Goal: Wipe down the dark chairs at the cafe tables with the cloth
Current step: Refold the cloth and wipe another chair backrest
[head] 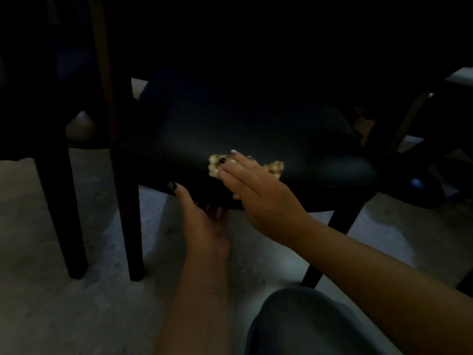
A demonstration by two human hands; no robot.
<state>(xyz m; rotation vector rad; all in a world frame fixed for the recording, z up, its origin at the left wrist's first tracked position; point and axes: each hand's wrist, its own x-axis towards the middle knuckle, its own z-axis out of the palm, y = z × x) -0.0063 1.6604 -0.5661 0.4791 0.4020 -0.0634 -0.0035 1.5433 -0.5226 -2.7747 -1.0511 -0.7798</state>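
Observation:
A dark chair with a black padded seat [256, 129] fills the middle of the head view. A small tan patterned cloth [214, 163] lies on the seat's front part. My right hand [256, 185] lies flat on the cloth with straight fingers and presses it onto the seat; cloth shows on both sides of the hand. My left hand [202, 216] holds the seat's front edge from below, thumb up on the rim and fingers curled underneath, mostly hidden.
Another dark chair [51, 124] stands close on the left with its legs on the pale floor [51, 290]. More dark furniture legs [414, 119] stand at the right. My knee in grey trousers [307, 326] is at the bottom. The scene is dim.

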